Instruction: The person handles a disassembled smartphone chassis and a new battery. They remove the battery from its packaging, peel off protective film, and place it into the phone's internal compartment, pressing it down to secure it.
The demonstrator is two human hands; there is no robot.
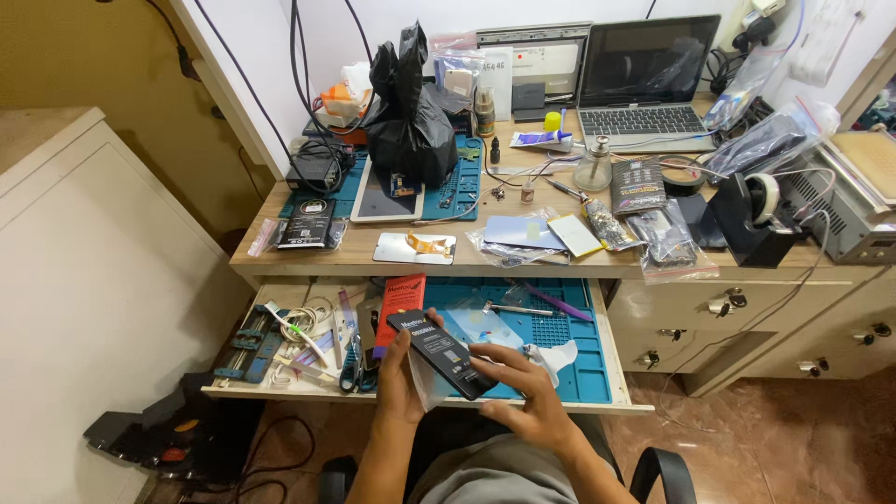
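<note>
Nearest me, my left hand (pixel 399 373) grips the long edge of a flat black rectangular pack (pixel 441 354), fingers curled behind it, with a clear plastic sleeve (pixel 422 385) hanging beneath. My right hand (pixel 523 392) lies half open, fingertips resting on the pack's lower end. The pack sits above the front edge of the open drawer (pixel 597 397), over its blue work mat (pixel 560 341). A red box (pixel 399 303) lies on the mat's left side; scissors (pixel 353 366) rest left of it. Beyond, on the desk (pixel 373 252), a black bag (pixel 408 117) stands toward the back left and a laptop (pixel 644 84) along the back edge.
</note>
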